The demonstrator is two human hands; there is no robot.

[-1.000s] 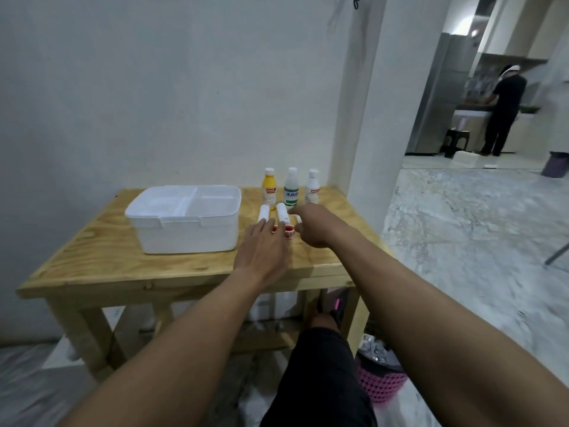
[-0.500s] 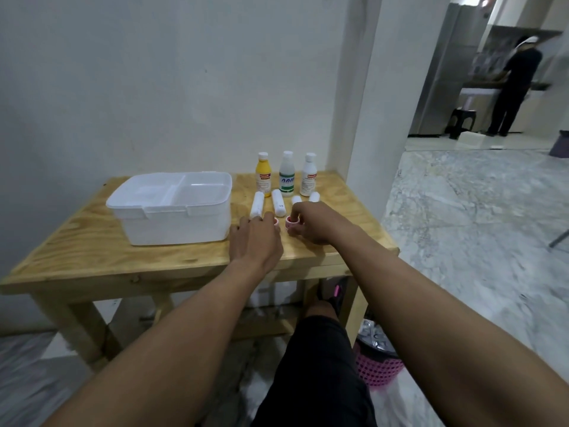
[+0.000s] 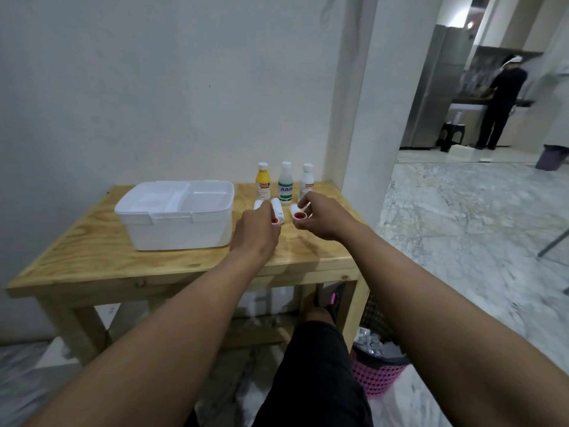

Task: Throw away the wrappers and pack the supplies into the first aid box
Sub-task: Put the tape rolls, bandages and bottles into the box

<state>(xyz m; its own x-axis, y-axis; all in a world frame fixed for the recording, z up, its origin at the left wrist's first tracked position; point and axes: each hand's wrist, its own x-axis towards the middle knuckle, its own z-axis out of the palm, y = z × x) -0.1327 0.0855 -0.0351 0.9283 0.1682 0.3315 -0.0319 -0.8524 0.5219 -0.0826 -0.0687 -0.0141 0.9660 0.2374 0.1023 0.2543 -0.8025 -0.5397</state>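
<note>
An open white first aid box (image 3: 175,211) stands on the left half of the wooden table (image 3: 92,257). Three bottles line the back edge: yellow (image 3: 262,181), green-labelled (image 3: 285,184) and white (image 3: 306,183). White bandage rolls (image 3: 277,207) lie in front of them. My left hand (image 3: 255,234) rests on the table, its fingertips curled on a small red-cored tape roll (image 3: 275,221). My right hand (image 3: 321,218) pinches a second red-cored tape roll (image 3: 299,216) between thumb and fingers, just above the tabletop.
A pink waste basket (image 3: 378,375) holding crumpled wrappers sits on the floor under the table's right corner. A white pillar (image 3: 369,118) rises beside the table's right end. A person stands far off in the kitchen (image 3: 498,106).
My right hand has opened its fingers around the tape roll and raised it slightly. My left hand's fingertips have closed on the other small roll. The view has shifted a little.
</note>
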